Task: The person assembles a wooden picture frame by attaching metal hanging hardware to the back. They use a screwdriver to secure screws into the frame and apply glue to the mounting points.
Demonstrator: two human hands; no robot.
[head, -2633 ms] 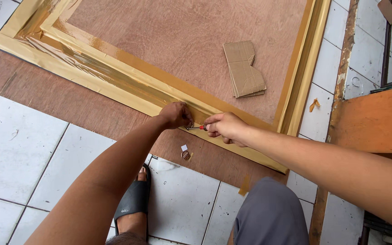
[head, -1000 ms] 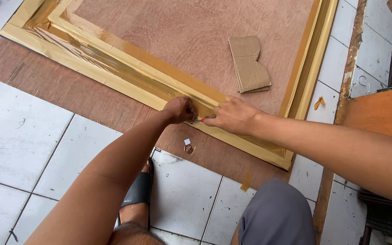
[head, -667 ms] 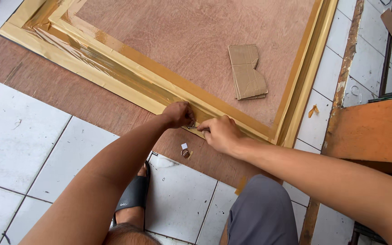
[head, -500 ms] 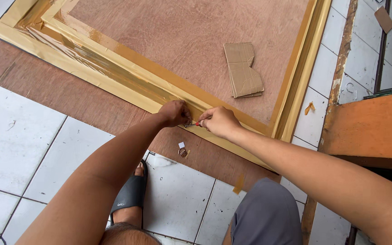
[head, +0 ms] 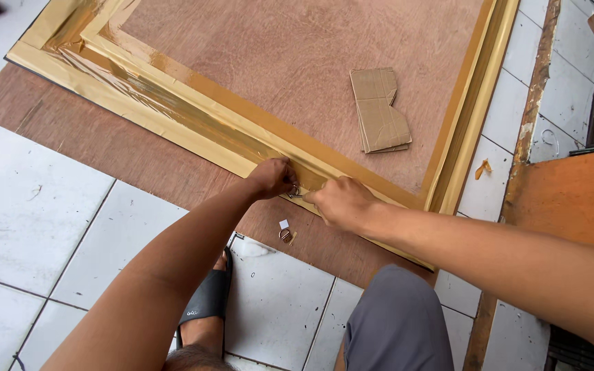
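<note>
A gold picture frame (head: pixel 173 113) lies face down on a brown board (head: pixel 104 148), its plywood back (head: pixel 297 62) edged with brown tape. My left hand (head: pixel 273 177) and my right hand (head: pixel 338 201) meet on the frame's near rail. Both pinch a small metal ring hanger (head: pixel 294 193) between their fingertips, pressed against the rail. The fingers cover most of the hanger. A second small ring hanger with a white tab (head: pixel 284 233) lies on the board just below my hands.
A folded piece of cardboard (head: pixel 378 110) rests on the plywood back. White floor tiles (head: pixel 42 206) surround the board. My foot in a black sandal (head: pixel 207 302) and my grey-clad knee (head: pixel 397 323) are below. An orange panel (head: pixel 572 196) stands at the right.
My right hand has drawn in closer to my left hand on the rail. Both hands stay at the same spot on the frame while the view shifts slightly.
</note>
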